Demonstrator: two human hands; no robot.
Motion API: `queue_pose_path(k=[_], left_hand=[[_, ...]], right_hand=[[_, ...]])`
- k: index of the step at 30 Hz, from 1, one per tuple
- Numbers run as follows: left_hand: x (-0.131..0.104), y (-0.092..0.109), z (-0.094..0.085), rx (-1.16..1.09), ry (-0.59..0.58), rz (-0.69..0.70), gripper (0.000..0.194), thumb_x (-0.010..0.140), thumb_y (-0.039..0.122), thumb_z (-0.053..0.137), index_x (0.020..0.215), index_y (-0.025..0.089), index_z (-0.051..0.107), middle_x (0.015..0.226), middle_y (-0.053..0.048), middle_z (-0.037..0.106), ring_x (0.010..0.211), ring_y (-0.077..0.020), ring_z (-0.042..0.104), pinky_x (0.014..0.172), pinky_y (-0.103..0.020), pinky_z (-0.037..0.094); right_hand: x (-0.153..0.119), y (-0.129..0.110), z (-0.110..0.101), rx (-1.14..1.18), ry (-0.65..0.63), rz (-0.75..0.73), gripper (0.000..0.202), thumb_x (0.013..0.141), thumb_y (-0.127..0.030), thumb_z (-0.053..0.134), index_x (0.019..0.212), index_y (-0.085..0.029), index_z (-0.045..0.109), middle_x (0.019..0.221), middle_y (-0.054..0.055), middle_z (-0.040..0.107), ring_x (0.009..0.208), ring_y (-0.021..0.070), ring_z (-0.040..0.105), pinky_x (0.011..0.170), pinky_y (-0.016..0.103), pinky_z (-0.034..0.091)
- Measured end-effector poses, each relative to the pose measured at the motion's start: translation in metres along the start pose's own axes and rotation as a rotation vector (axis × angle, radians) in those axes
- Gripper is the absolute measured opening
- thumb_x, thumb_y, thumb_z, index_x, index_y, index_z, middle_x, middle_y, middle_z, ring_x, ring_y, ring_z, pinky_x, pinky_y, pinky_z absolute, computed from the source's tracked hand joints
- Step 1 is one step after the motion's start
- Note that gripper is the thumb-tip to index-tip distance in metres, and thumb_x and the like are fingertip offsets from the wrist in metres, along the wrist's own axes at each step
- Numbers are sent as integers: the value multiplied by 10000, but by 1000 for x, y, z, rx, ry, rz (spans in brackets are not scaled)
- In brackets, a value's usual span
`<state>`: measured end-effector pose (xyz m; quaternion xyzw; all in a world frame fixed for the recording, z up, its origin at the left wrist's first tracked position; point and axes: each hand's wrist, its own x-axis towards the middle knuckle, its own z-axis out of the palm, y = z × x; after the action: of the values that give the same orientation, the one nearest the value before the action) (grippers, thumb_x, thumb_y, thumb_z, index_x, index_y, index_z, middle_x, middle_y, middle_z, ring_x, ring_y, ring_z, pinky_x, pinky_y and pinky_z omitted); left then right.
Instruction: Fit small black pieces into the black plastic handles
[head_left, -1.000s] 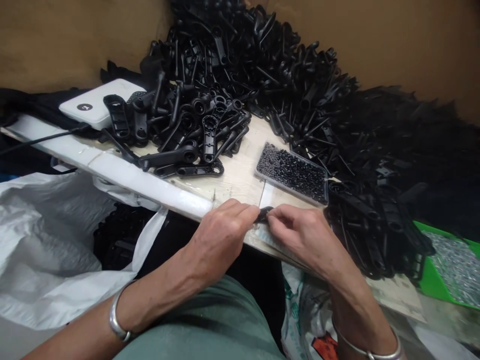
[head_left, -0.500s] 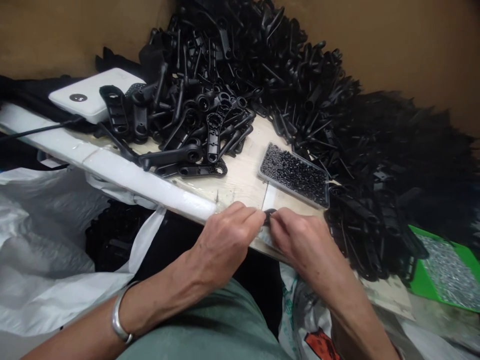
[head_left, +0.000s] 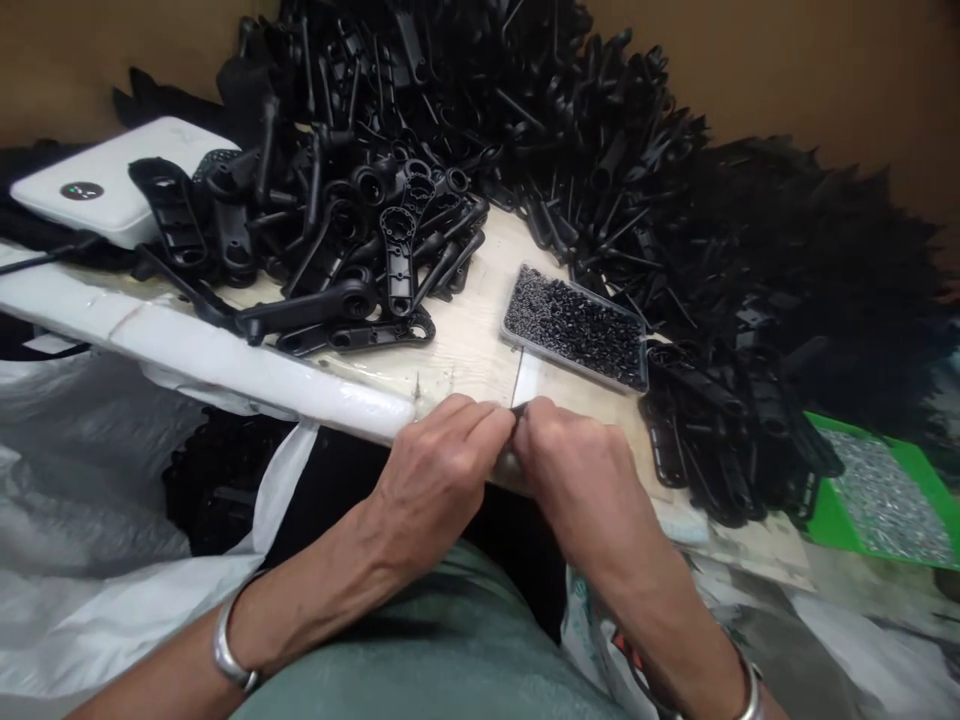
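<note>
Pinching a black plastic piece (head_left: 518,411) between curled fingers, the left hand (head_left: 444,455) and right hand (head_left: 576,462) meet over the near edge of the counter (head_left: 480,345); most of the piece is covered, so its shape is hard to make out. Just beyond stands a clear tray (head_left: 571,367) of tiny dark parts, with black plastic levers (head_left: 399,265) heaped to either side.

Your left hand (head_left: 450,455) and right hand (head_left: 577,465) sit side by side, backs up, fingers curled tightly inward; they seem to pinch at the tips, though the knuckles hide most of that. Your left forearm (head_left: 315,610) and right forearm (head_left: 652,610) slant up from either side.
</note>
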<state>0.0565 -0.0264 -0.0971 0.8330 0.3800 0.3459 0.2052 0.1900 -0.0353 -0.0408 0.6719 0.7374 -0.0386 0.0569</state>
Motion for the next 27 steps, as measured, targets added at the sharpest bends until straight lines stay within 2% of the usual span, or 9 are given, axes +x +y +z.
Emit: queue_pose_path(k=[4,6,8,9,12,14,18,27], left_hand=[[0,1,0,11,107,40,113,862,77,509,921,133,588,861,-57,666,812,-177,589,751,-319,507],[1,4,-2,2,180,39,118,845,84,550,943,142,584,868,-47,676,811,-173,604,750,-306,511],[2,8,-3,-10,252,19,150,821,79,586,949,156,581,875,-33,684,815,-163,617,755,-287,514],[2,11,-4,-15,279,12,160,817,75,593,951,161,580,877,-27,686,816,-156,622,757,-279,515],[2,19,-5,-14,315,26,141,832,85,580,949,164,577,873,-23,690,811,-148,631,756,-273,517],[1,23,-5,-6,316,43,123,846,94,563,945,165,575,868,-26,690,805,-152,634,748,-280,519],[-2,27,-6,-5,302,67,122,857,89,540,950,159,576,874,-38,690,815,-158,635,761,-289,516],[-7,33,-5,-18,302,123,145,864,78,527,972,144,599,902,-44,697,816,-151,632,774,-283,507]], right_hand=[[-7,35,14,812,4,121,182,870,-245,565,723,-159,630,585,15,629,506,137,602,486,232,454],[-14,45,22,1143,103,231,165,840,-311,629,830,-148,651,640,16,660,543,134,629,538,235,524],[-20,47,29,1367,214,303,280,796,-331,692,990,-138,634,718,32,690,607,151,663,591,262,569],[-23,44,31,1466,227,312,367,781,-327,713,1077,-139,607,772,44,703,658,164,679,621,279,583],[-27,33,32,1727,144,292,520,767,-301,735,1222,-156,528,940,77,703,822,193,692,710,304,595],[-26,26,30,1846,99,289,496,760,-278,743,1196,-152,544,952,72,694,833,182,687,732,290,592],[-25,19,27,1947,129,310,406,725,-235,764,1080,-140,592,902,54,684,772,151,678,724,265,588],[-24,12,29,1919,234,403,323,640,-193,785,914,-131,625,758,22,675,582,118,646,597,220,580]])
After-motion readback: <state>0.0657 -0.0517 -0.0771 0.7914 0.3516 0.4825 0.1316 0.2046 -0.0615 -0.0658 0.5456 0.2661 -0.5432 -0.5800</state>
